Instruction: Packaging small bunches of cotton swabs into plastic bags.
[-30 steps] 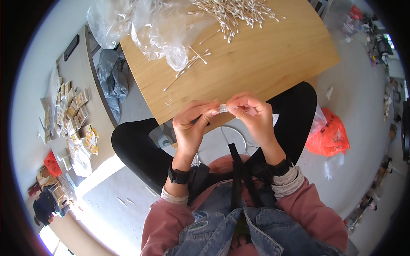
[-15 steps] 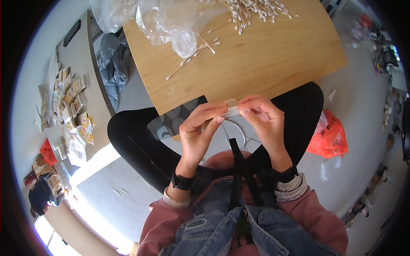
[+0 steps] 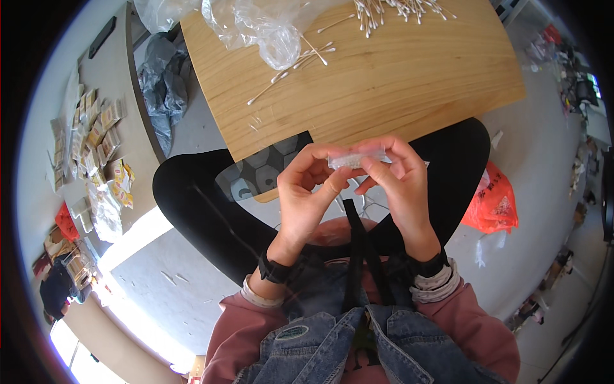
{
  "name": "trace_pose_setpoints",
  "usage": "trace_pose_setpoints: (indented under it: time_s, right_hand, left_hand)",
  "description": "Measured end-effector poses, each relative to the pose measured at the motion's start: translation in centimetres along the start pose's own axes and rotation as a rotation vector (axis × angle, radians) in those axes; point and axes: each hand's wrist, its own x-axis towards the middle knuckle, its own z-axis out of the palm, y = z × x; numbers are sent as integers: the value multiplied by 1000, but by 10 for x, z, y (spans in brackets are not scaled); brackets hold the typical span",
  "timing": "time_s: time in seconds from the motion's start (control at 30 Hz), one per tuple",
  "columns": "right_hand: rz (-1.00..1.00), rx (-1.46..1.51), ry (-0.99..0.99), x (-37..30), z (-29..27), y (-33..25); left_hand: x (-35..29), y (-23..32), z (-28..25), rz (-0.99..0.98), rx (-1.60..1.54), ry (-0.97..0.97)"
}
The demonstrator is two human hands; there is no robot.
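Between my two hands I hold a small clear plastic box [image 3: 355, 159] with whitish contents, just off the near edge of the wooden table [image 3: 384, 96]. My left hand [image 3: 308, 185] grips its left end, thumb in front and fingers behind. At the other end my right hand [image 3: 398, 182] pinches it the same way. What exactly lies inside the box is too small to make out. Farther off on the table, a few loose cotton swabs [image 3: 288, 75] lie beside a crumpled clear plastic bag [image 3: 279, 50]. A heap of cotton swabs [image 3: 387, 9] is at the far edge.
On the side table at left lie several small filled boxes [image 3: 96, 137], yellow-and-white packaging [image 3: 121, 182] and a dark phone [image 3: 102, 37]. A grey plastic bag [image 3: 165, 80] hangs between the tables. An orange-red bag [image 3: 492, 201] sits on the floor at right.
The box has turned so its broad face now shows more toward me. My fingers have shifted along it, and the whole view has moved slightly.
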Motion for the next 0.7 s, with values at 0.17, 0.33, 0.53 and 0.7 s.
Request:
trace_pose_setpoints:
  time_s: [0.17, 0.33, 0.53, 0.7]
  right_hand:
    - [-29, 51, 1, 0, 7, -2]
    - [16, 82, -9, 5, 1, -1]
    - [16, 60, -31, 7, -4, 0]
    - [-47, 47, -77, 2, -7, 1]
  left_hand:
    - [3, -7, 1, 103, 156, 34]
    - [7, -7, 0, 162, 176, 46]
    - [7, -6, -3, 132, 183, 39]
    - [7, 1, 3, 194, 44, -4]
